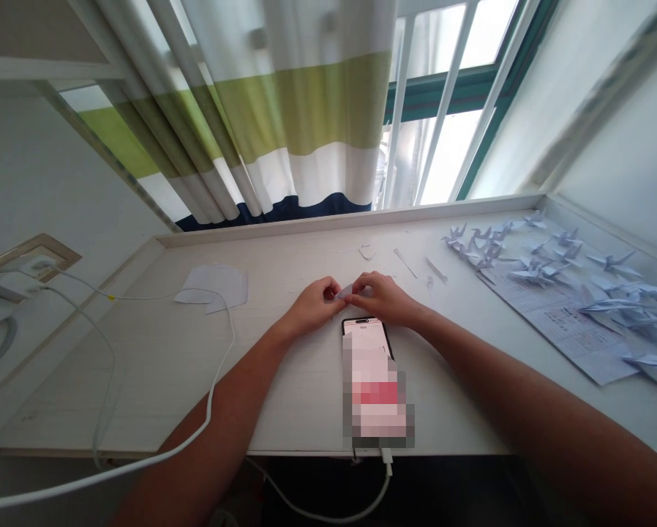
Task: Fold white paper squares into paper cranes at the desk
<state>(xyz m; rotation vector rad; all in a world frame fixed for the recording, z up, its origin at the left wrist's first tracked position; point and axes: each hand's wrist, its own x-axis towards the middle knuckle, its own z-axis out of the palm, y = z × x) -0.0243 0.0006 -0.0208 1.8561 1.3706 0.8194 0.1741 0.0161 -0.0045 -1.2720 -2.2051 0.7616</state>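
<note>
Both hands meet near the middle of the white desk, around a small folded piece of white paper (344, 292). My left hand (316, 304) pinches its left side, fingers curled. From the right, my right hand (380, 296) grips the same paper between thumb and fingers. The hands nearly touch, and their fingers hide part of the paper. Just below them lies a phone (369, 366) with a lit pink screen, partly blurred out, and a white cable plugged into its lower end.
White paper sheets (216, 285) lie to the left. Several folded paper cranes (542, 271) cover the right side, some on a printed sheet (559, 322). Paper scraps (435, 269) lie beyond my hands. A white cable (219, 373) crosses over my left forearm.
</note>
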